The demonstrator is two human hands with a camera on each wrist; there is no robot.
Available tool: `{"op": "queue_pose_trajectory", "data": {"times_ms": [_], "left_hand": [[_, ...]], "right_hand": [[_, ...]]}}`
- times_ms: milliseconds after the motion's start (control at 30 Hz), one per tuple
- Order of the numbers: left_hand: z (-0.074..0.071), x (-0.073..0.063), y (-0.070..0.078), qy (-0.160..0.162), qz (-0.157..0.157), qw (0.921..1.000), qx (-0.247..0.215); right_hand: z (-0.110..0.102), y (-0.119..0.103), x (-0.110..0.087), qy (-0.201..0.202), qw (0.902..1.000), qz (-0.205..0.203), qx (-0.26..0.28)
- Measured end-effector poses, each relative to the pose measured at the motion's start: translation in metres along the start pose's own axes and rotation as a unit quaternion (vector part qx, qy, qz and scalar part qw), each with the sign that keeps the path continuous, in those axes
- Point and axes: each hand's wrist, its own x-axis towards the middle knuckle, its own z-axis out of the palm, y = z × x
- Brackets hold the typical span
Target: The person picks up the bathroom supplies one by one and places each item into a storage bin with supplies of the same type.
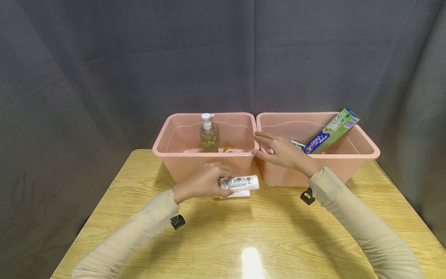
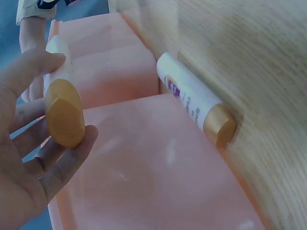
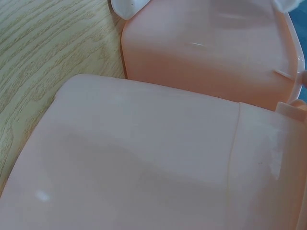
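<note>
My left hand [image 1: 206, 182] grips a white bottle [image 1: 241, 182] with a gold cap [image 2: 65, 115], held level in front of the left pink bin [image 1: 205, 164]. Below it a second white bottle [image 2: 184, 86] with a gold cap lies on the table against that bin's front wall. The right hand [image 1: 278, 150] reaches over where the two bins meet, its fingers stretched out and touching the rim. Only bits of fingers [image 3: 304, 78] show at the edge of the right wrist view.
A pump bottle [image 1: 209, 138] stands in the left bin near a small yellow-capped item [image 1: 228, 149]. The right pink bin [image 1: 348, 164] holds a toothpaste box [image 1: 331, 131] leaning over its rim and a partly hidden green-and-white item [image 1: 298, 145]. A dark curtain [image 1: 223, 58] hangs behind.
</note>
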Motion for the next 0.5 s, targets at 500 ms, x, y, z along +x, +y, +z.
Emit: {"op": "queue_pose_trajectory", "data": {"times_ms": [500], "left_hand": [[-0.026,-0.003,0.001,-0.012,-0.009,0.9986,-0.050]], "right_hand": [[0.001,0.001,0.000,-0.006,1.0000,0.006,-0.002]]}}
